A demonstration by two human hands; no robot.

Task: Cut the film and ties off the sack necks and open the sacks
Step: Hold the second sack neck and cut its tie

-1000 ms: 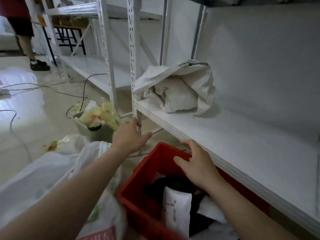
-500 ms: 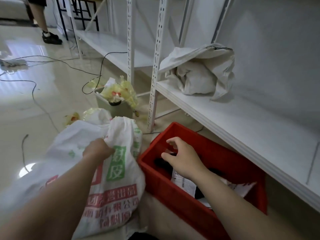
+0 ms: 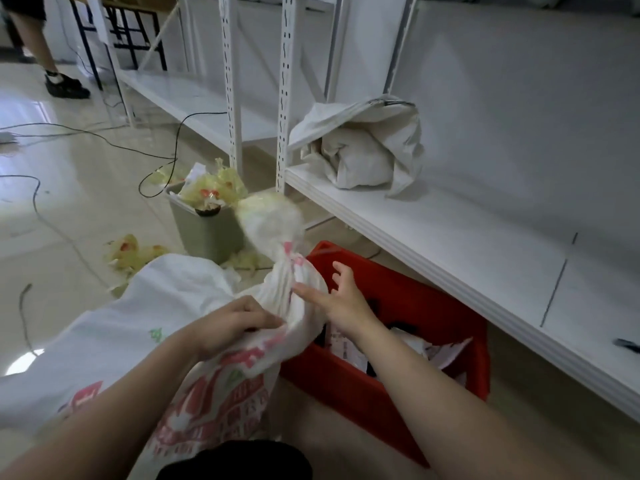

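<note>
A white woven sack with red and green print lies on the floor in front of me. Its neck stands up, bound with a pink tie, and the bunched top above it is wrapped in clear film. My left hand grips the sack cloth just below the neck. With its fingers spread, my right hand touches the right side of the neck. No cutting tool is in either hand.
A red crate with papers and dark items stands right of the sack, under a white shelf holding an emptied white sack. A grey bin full of yellowish film stands behind. Cables cross the floor; a person's legs stand far left.
The sack neck has been pulled upright toward me. My left hand moved from the sack's top to below the neck. My right hand left the crate and reached the neck.
</note>
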